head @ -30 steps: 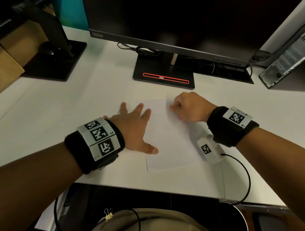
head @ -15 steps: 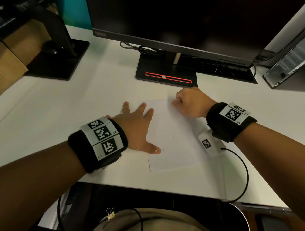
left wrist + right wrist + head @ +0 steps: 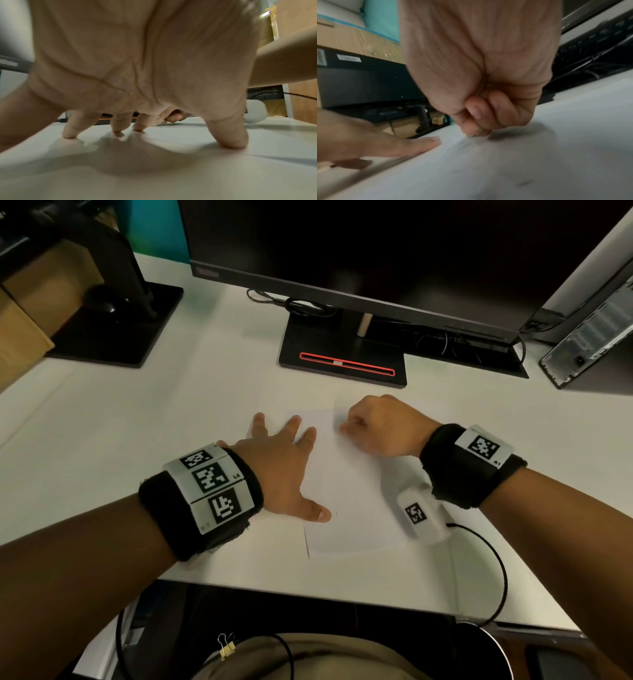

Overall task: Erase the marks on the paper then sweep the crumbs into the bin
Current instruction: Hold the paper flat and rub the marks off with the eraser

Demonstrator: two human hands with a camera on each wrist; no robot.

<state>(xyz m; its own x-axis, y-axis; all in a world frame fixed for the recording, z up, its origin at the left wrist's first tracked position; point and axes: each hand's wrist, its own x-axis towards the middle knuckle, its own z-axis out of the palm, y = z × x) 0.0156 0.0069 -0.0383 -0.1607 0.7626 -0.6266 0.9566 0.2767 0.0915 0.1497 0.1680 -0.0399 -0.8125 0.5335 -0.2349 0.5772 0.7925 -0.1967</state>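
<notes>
A white sheet of paper point(image 3: 352, 508) lies on the white desk point(image 3: 171, 422). My left hand point(image 3: 284, 467) presses flat on its left side, fingers spread and thumb on the sheet; the left wrist view shows the fingertips point(image 3: 68, 134) down on the surface. My right hand point(image 3: 376, 426) is a fist at the paper's far edge and pinches a small pale eraser point(image 3: 470, 135), only its tip showing against the sheet. The right wrist view is blurred. Dark specks point(image 3: 523, 183) lie on the paper near it.
A monitor stand point(image 3: 342, 361) stands just beyond the paper, a second black stand point(image 3: 116, 330) far left, a computer case point(image 3: 589, 337) far right. A round metal-rimmed bin point(image 3: 493, 642) sits below the desk's front edge at right. A black cable point(image 3: 496, 570) trails from my right wrist.
My right fist has shifted a little forward and then back leftward along the paper's far edge, now blurred. The left hand stays pressed on the sheet.
</notes>
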